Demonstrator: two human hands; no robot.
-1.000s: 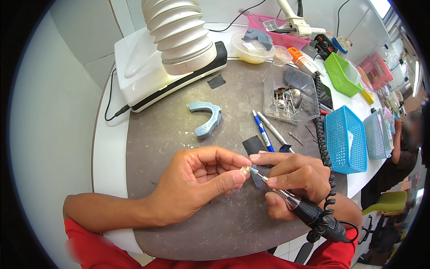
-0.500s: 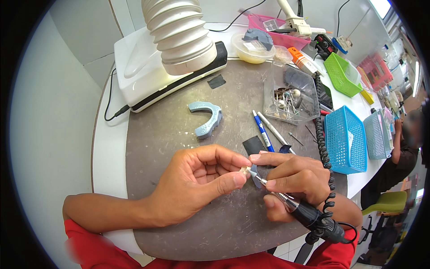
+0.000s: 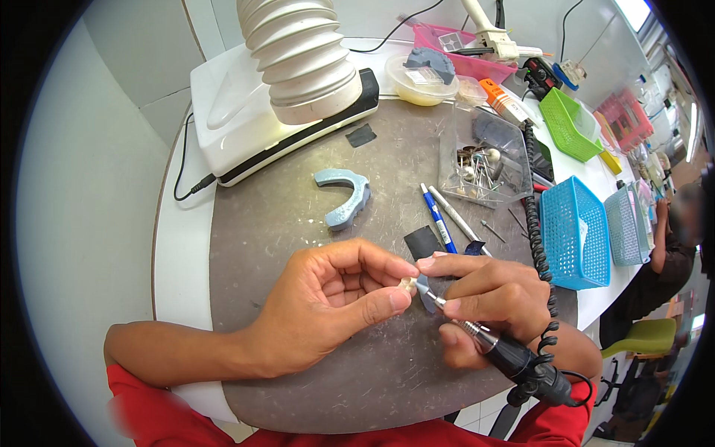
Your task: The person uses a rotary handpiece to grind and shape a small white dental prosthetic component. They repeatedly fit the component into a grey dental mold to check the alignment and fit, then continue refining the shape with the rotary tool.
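Between the thumb and index finger of my left hand [image 3: 331, 302] is pinched a small cream-coloured dental crown [image 3: 407, 284]. My right hand [image 3: 495, 298] grips a black and silver rotary handpiece [image 3: 500, 350] like a pen, its tip touching or very close to the crown. The right index fingertip rests against the left one. Partly hidden behind the tip is a small blue-grey piece [image 3: 430, 299] on the bench. A blue horseshoe-shaped dental model [image 3: 359, 201] lies beyond my left hand, with pale crumbs beside it.
A white dust extractor with a ribbed hose [image 3: 302, 67] stands at the back left. Right of centre are a blue pen [image 3: 438, 216], a clear box of burs [image 3: 484, 160] and a blue basket [image 3: 573, 235]. A coiled cord [image 3: 532, 201] runs down to the handpiece. Another person sits far right.
The handpiece tip has shifted very slightly against the crown. Both hands stay in nearly the same place, and everything else on the bench is unmoved.
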